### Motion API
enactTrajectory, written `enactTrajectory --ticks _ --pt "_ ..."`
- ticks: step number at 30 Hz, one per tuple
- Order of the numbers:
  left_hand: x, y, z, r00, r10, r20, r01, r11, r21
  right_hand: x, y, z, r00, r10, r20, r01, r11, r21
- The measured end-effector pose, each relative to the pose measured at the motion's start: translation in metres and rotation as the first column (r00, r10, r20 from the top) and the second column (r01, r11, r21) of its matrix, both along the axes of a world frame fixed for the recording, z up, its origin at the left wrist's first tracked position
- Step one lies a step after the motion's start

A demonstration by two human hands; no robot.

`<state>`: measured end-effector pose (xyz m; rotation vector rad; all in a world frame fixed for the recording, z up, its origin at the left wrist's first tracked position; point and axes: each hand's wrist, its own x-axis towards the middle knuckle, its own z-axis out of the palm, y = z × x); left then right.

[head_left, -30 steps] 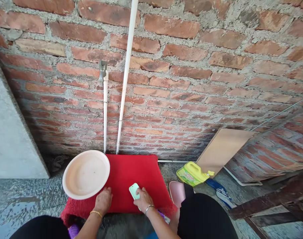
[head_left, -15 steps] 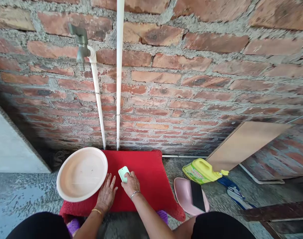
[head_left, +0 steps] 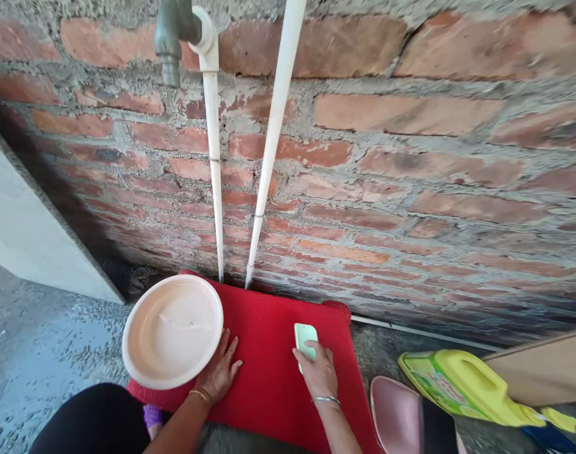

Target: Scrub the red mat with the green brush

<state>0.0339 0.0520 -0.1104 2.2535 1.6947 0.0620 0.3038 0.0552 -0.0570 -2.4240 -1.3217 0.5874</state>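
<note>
A red cloth (head_left: 264, 366) with a thick rough edge is spread in front of me, below the wall. My right hand (head_left: 320, 372) is closed on what looks like a pale green scrubbing brush (head_left: 305, 337), rounded at the corners and laid on the cloth; its underside is hidden. Flat on the cloth, fingers spread, my left hand (head_left: 220, 373) lies against the right rim of a cream basin (head_left: 132, 340). The basin rests on the cloth's left part, with a little clear liquid or wet shine inside.
A tap (head_left: 169, 44) and white pipes (head_left: 274, 126) run down the brick wall (head_left: 411, 113). At the right lie a yellow jug (head_left: 472, 384) and a pink dustpan-like scoop (head_left: 395, 413) with a black part. A pale slab (head_left: 41, 221) leans at the left, above wet floor.
My right hand has slid the brush rightward across the cloth, away from my left hand. My left hand stays by the basin. The view has tilted and moved closer.
</note>
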Motion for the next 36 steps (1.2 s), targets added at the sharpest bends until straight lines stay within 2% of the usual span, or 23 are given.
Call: enactTrajectory --ticks 3,7,10,12,15,18,23,26,28,30,33,36 --pt "-0.001 0.0 -0.006 1.0 -0.001 0.019 0.001 1.0 0.016 -0.053 0.041 0.007 0.984 0.175 -0.029 -0.172 0.982 0.085" --pt "-0.003 0.0 -0.014 0.999 0.005 0.037 -0.007 0.999 0.044 -0.125 0.094 0.019 0.902 0.432 0.0 -0.431 0.899 0.085" --pt "-0.003 -0.001 -0.016 0.999 0.016 0.037 -0.017 0.999 0.034 -0.156 0.12 0.024 0.84 0.541 0.045 -0.543 0.839 0.032" --pt "-0.003 -0.001 -0.016 0.999 0.022 0.03 -0.023 0.999 0.033 -0.16 0.128 0.025 0.811 0.581 0.073 -0.581 0.814 -0.018" --pt "-0.003 -0.002 -0.018 0.999 0.016 0.03 -0.019 0.996 0.085 -0.14 0.133 0.023 0.796 0.595 0.112 -0.588 0.804 -0.086" --pt "-0.004 -0.004 -0.021 0.999 0.007 0.041 -0.014 0.984 0.179 -0.091 0.13 0.025 0.838 0.52 0.166 -0.502 0.854 -0.136" --pt "-0.004 -0.004 -0.023 1.0 0.008 0.03 -0.014 0.978 0.209 0.022 0.107 0.037 0.938 0.246 0.243 -0.19 0.954 -0.232" --pt "-0.002 -0.004 -0.02 1.0 0.011 0.025 -0.015 0.982 0.187 0.072 0.087 0.045 0.965 0.022 0.261 0.054 0.958 -0.281" --pt "-0.002 -0.004 -0.019 1.0 0.008 0.024 -0.012 0.984 0.176 0.081 0.079 0.045 0.963 -0.068 0.26 0.139 0.954 -0.266" --pt "-0.002 -0.004 -0.018 1.0 0.007 0.026 -0.011 0.985 0.173 0.062 0.077 0.04 0.976 -0.055 0.21 0.098 0.974 -0.203" --pt "-0.004 -0.005 -0.018 0.999 0.005 0.032 -0.011 0.983 0.184 -0.01 0.079 0.029 0.987 0.139 0.076 -0.136 0.99 -0.044" --pt "-0.005 -0.004 -0.019 0.999 -0.001 0.038 -0.006 0.982 0.187 -0.096 0.082 0.022 0.914 0.405 0.014 -0.405 0.912 0.059"
